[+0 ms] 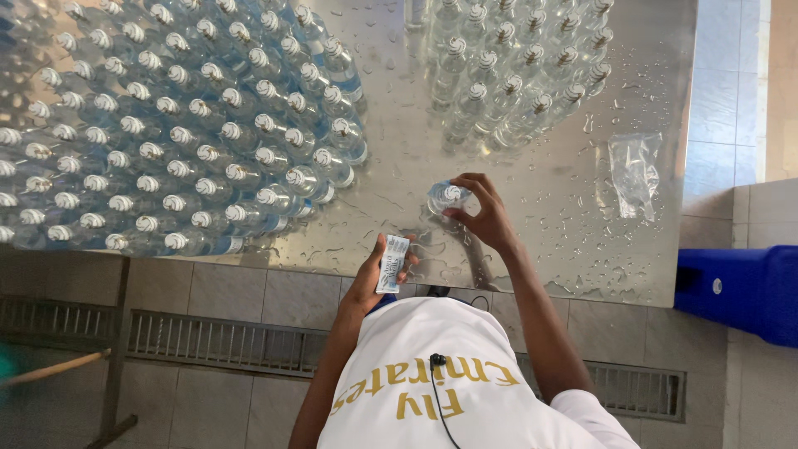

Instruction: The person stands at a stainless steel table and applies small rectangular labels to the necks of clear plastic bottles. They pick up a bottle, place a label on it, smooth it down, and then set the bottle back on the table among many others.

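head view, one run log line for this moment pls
right hand: grips bottle | left hand: holds label | wet metal table

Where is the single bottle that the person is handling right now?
In the head view, the single bottle stands near the middle of the wet metal table, gripped at its cap by the right hand, between the large bottle cluster and the smaller cluster.

Bright, even daylight fills the view. The wet steel table [582, 249] throws back a pale, washed-out glare, strongest along its far edge, and water drops on it glint. The capped bottles [183, 133] near the table's far left corner smear into soft blur and bend outward with lens distortion. Shadows are faint; a thin dark one lies under the right hand [486, 218] by the near edge. The floor grate [216, 337] below sits dimmer. The middle of the frame is sharp.
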